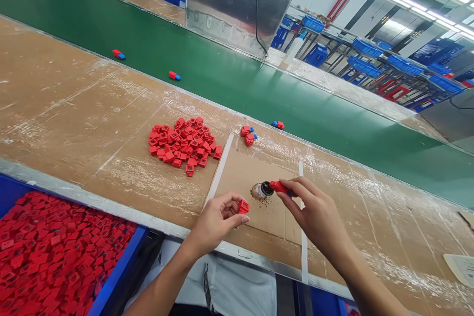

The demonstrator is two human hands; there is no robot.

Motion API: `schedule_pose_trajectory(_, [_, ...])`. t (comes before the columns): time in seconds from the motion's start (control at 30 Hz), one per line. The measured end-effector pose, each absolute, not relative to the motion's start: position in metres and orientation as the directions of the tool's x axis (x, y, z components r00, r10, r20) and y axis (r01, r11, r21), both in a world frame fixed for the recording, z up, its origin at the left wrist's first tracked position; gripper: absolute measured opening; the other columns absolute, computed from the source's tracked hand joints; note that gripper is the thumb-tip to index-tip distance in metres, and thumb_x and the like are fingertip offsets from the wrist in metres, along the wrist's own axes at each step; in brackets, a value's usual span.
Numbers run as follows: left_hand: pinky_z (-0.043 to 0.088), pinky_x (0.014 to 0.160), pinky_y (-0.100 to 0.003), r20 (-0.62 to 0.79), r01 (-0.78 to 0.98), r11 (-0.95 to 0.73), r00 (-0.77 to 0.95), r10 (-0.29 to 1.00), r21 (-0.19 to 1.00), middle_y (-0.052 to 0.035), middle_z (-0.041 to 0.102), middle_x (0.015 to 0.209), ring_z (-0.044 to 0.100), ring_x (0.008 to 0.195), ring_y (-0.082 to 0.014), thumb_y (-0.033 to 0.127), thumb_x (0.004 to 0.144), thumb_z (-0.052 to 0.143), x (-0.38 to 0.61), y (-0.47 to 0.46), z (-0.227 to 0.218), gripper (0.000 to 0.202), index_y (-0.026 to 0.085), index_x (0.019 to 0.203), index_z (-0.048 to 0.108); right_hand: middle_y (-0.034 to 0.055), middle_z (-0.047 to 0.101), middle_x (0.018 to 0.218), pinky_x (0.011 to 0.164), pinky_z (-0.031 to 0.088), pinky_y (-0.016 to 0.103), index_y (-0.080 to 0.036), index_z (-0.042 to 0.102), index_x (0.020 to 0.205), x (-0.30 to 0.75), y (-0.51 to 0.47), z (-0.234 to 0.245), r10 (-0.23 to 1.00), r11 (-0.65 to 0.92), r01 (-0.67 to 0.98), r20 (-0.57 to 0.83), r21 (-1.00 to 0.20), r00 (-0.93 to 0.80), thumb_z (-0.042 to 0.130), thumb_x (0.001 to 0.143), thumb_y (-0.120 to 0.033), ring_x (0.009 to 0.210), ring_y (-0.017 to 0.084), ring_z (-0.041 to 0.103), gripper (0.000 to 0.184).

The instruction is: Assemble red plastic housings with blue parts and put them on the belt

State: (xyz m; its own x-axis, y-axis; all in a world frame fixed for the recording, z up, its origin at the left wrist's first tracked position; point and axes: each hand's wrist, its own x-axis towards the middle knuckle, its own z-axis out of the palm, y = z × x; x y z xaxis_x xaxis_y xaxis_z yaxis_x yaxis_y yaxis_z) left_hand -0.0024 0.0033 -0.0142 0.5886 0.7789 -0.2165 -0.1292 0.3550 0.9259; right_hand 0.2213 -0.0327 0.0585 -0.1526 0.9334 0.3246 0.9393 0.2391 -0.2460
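My left hand (218, 219) pinches a small red plastic piece (243, 206) between thumb and fingertips, just above the table's near edge. My right hand (314, 212) grips a red-handled tool (278, 187) whose dark round tip (266, 188) rests at a small shiny pot (258, 191) on a cardboard sheet (255, 207). A heap of the same red pieces (183, 145) lies on the table to the left of the sheet.
A blue bin (55, 256) full of red pieces stands at the lower left. Two red-and-blue assembled parts (248, 136) lie beyond the sheet. More such parts (118, 54) ride the green conveyor belt (222, 74). Blue crates (370, 49) fill racks at the far right.
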Motion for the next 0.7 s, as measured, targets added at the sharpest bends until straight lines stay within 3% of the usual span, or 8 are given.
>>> schedule_pose_trajectory(0.17, [0.042, 0.070, -0.021, -0.196, -0.131, 0.343, 0.614, 0.764, 0.930, 0.0018, 0.060, 0.078, 0.055, 0.074, -0.0116, 0.023, 0.077, 0.074, -0.003, 0.003, -0.012, 0.021, 0.017, 0.096, 0.065, 0.0094, 0.066, 0.102, 0.077, 0.053, 0.034, -0.022, 0.062, 0.111, 0.208, -0.044, 0.067, 0.911, 0.285, 0.865, 0.397, -0.414, -0.110, 0.052, 0.099, -0.029, 0.090, 0.022, 0.066, 0.018])
schedule_pose_trajectory(0.33, [0.043, 0.071, -0.021, -0.188, -0.132, 0.344, 0.633, 0.751, 0.930, 0.0017, 0.061, 0.078, 0.056, 0.075, -0.0122, 0.023, 0.077, 0.073, -0.003, 0.003, -0.013, 0.023, 0.018, 0.098, 0.065, 0.0091, 0.066, 0.103, 0.077, 0.054, 0.031, -0.021, 0.063, 0.114, 0.186, -0.058, 0.059, 0.948, 0.275, 0.754, 0.300, -0.596, -0.108, 0.055, 0.098, -0.025, 0.089, 0.020, 0.065, 0.018])
schedule_pose_trajectory(0.7, [0.043, 0.072, -0.023, -0.169, -0.126, 0.323, 0.648, 0.743, 0.938, -0.0009, 0.065, 0.082, 0.057, 0.078, -0.0145, 0.023, 0.077, 0.073, -0.003, 0.002, -0.012, 0.024, 0.016, 0.100, 0.068, 0.0096, 0.065, 0.102, 0.073, 0.053, 0.028, -0.018, 0.064, 0.113, 0.181, -0.058, 0.040, 0.973, 0.220, 0.709, 0.207, -0.670, -0.106, 0.052, 0.098, -0.024, 0.083, 0.019, 0.063, 0.019])
